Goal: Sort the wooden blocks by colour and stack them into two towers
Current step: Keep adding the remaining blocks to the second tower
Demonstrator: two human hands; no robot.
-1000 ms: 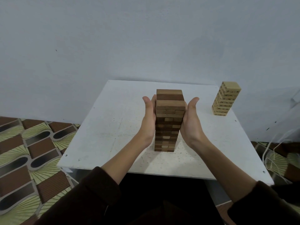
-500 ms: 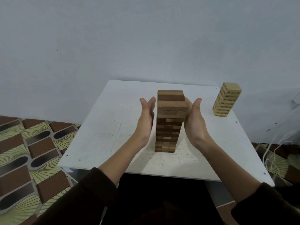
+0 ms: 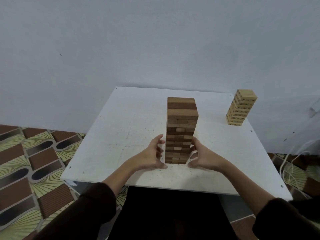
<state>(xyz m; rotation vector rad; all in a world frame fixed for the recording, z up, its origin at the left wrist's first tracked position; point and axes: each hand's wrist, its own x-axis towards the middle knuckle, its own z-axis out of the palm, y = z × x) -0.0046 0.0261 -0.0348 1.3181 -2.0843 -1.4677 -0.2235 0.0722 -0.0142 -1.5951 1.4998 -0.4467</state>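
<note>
**Left hand (image 3: 151,157) and right hand (image 3: 203,158) cupped loosely at the foot of the brown tower (image 3: 181,130)**

Head view: neither hand closes on anything. Both are spread wide, with fingers loosely bent and palms turned inward toward each other. The left hand sits just beside the tower's lower left edge, its thumb low near the base. The right hand mirrors it on the lower right, and its fingers (image 3: 194,144) overlap the tower's right edge. Whether either hand really touches the wood cannot be told. Dark sleeves (image 3: 97,205) cover both forearms from the elbow back.

The brown tower stands upright near the middle of the white table (image 3: 121,135), somewhat toward the near edge. It is built of mixed dark and mid-brown blocks. Its two top layers are offset a little from each other.

A second tower of pale blocks (image 3: 241,108), with small dark markings on their faces, stands at the far right corner of the table, well apart from the hands and the brown tower.

To the left of the table lies a patterned floor (image 3: 29,161) in brown, black and green. White cords (image 3: 290,163) trail on the right. A plain grey wall (image 3: 155,40) rises behind.
</note>
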